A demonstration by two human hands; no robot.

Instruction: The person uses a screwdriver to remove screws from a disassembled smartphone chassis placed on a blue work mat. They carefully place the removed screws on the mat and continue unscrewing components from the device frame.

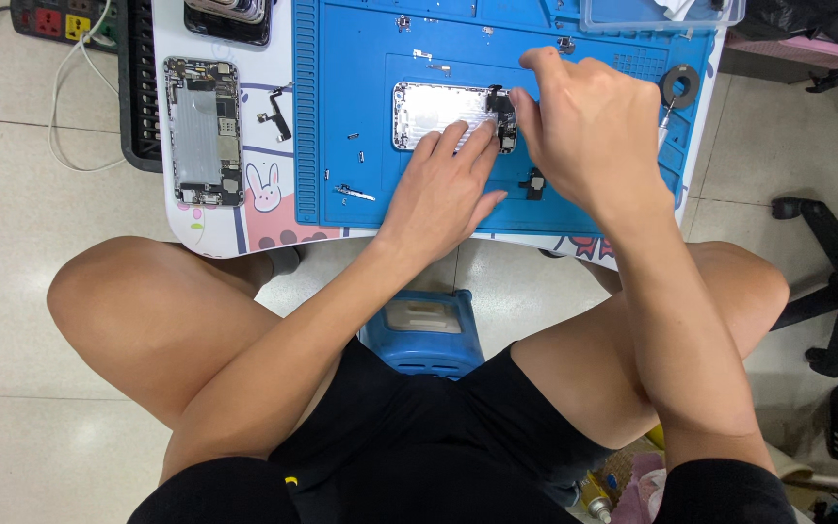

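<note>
At the upper centre of the frame, a silver rectangular metal phone housing (443, 114) is pinned flat to the blue silicone repair mat (341, 58) by the extended fingers of the left hand (443, 189), so it is steadied while the right hand (584, 126), fingers pinched closed, is pressed on a small dark component (504, 116) at its right end.

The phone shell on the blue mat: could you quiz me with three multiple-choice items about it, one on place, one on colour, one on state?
1. Where does the silver phone shell lie?
A. on the floor
B. on the blue mat
C. on the stool

2. What colour is the stool?
A. blue
B. red
C. yellow

3. What is the left hand doing?
A. hanging free
B. gripping a cable
C. pressing flat on the shell

Answers: B, the mat lies under it; A, its seat shows blue between the knees; C, its fingers rest on the shell while the right hand pinches at the shell's end.
</note>
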